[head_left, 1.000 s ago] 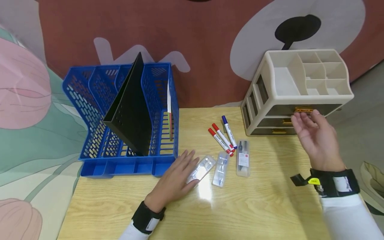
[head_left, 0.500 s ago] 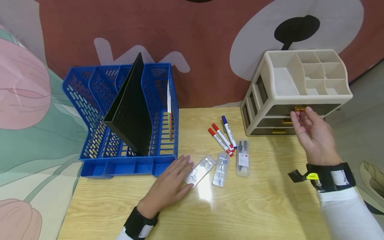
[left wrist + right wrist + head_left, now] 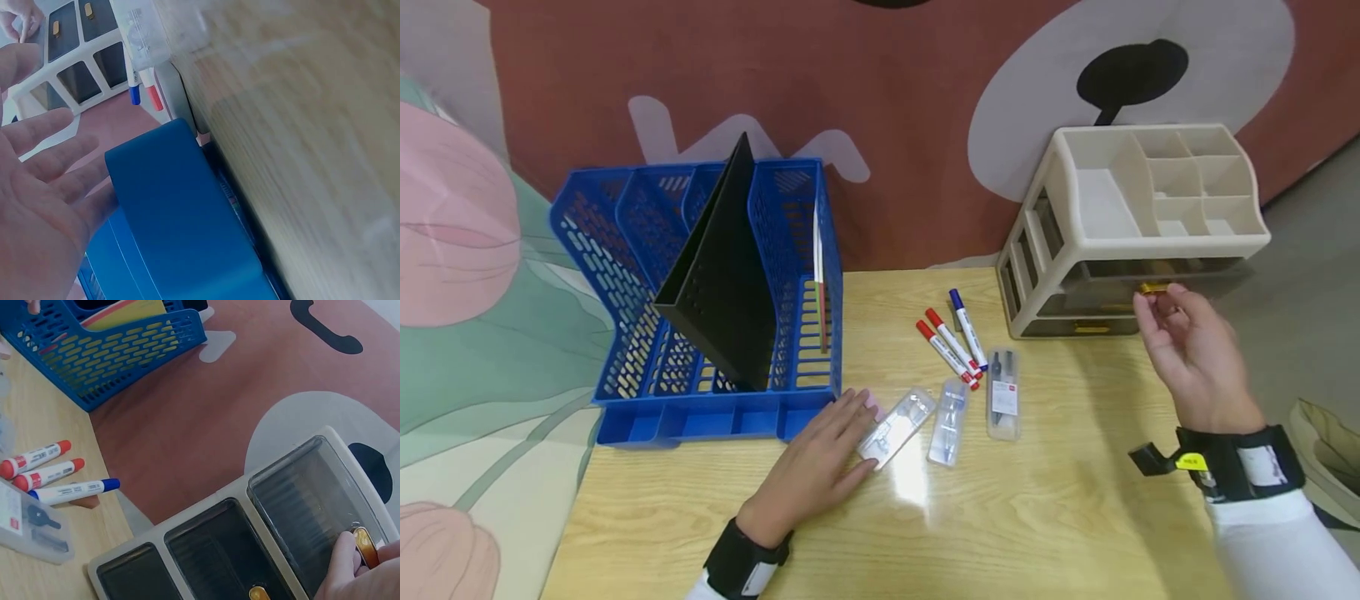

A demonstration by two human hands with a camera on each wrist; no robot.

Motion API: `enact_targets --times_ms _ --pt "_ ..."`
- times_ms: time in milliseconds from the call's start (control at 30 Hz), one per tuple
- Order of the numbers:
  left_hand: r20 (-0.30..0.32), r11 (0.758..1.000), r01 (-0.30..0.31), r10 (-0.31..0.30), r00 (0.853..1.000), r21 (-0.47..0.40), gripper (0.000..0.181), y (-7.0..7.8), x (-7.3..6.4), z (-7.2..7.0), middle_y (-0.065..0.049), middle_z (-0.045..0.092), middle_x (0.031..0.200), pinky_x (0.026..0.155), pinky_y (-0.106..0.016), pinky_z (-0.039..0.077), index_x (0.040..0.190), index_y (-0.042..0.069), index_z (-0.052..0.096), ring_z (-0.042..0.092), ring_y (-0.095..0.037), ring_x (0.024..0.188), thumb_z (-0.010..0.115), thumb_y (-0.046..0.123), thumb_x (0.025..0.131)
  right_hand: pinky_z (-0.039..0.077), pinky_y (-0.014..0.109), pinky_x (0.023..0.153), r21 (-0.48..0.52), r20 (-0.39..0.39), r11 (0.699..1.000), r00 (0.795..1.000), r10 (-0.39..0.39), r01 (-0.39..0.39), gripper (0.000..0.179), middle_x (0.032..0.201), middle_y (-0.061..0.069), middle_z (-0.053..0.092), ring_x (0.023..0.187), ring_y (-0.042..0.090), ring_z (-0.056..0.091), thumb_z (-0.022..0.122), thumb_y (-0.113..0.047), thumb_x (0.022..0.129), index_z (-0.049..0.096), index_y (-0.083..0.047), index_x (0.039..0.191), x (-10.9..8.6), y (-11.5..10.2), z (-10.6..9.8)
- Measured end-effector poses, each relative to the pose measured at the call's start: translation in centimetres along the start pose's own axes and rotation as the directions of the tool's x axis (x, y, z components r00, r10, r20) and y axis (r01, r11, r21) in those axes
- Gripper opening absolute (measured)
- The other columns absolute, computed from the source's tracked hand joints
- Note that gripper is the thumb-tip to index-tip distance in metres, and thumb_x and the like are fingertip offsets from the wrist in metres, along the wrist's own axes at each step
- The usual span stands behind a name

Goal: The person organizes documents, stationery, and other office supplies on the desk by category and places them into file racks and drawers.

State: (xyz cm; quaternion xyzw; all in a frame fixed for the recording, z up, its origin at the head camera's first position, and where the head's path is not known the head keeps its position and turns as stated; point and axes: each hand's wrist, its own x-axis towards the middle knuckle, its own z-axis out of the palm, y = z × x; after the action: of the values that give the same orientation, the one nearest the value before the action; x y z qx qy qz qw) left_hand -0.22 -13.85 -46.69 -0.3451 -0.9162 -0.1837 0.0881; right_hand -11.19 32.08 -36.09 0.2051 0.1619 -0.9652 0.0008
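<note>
While our right grip (image 3: 1198, 362) pinches the gold handle (image 3: 366, 549) between thumb and fingers, the top drawer (image 3: 1093, 285) stands partly out of the white cabinet (image 3: 1176, 248) at the far right of the tabletop (image 3: 1037, 521). Our left grip (image 3: 811, 471) lies spread just beside the leftmost clear case (image 3: 897, 427), away from the cabinet. If we pull hard or off-centre, the drawer could jam askew or drag the unbraced cabinet nearer; a slack pinch could slip.

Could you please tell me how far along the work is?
Seemingly done: the black folder leans in the blue rack. In hand: the right grip holds the gold handle of the partly open top drawer. Probably left: three markers and three clear cases lie loose on the table.
</note>
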Motion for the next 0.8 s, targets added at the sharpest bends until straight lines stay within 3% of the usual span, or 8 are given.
enact_targets --times_ms 533,800 --pt "0.032 0.998 0.051 -0.05 0.998 -0.027 0.062 -0.1 0.7 -0.5 -0.016 0.048 0.148 0.112 -0.048 0.037 0.143 0.007 0.048 0.039 -0.031 0.138 0.061 0.039 0.092 0.05 0.035 0.101 -0.033 0.067 0.999 0.998 0.019 -0.017 0.022 0.11 0.014 0.052 0.104 0.025 0.058 0.049 0.004 0.098 0.05 -0.002 0.119 -3.3 -0.3 -2.2" --pt "0.044 0.998 0.045 -0.043 0.998 -0.033 0.06 0.0 1.0 -0.4 -0.017 0.048 0.147 0.111 -0.047 0.038 0.143 0.009 0.048 0.038 -0.03 0.138 0.061 0.038 0.093 0.05 0.035 0.101 -0.062 0.082 0.998 0.996 0.024 -0.019 0.019 0.112 0.015 0.054 0.106 0.025 0.057 0.046 0.003 0.099 0.053 0.0 0.116 -4.7 -0.5 -3.1"
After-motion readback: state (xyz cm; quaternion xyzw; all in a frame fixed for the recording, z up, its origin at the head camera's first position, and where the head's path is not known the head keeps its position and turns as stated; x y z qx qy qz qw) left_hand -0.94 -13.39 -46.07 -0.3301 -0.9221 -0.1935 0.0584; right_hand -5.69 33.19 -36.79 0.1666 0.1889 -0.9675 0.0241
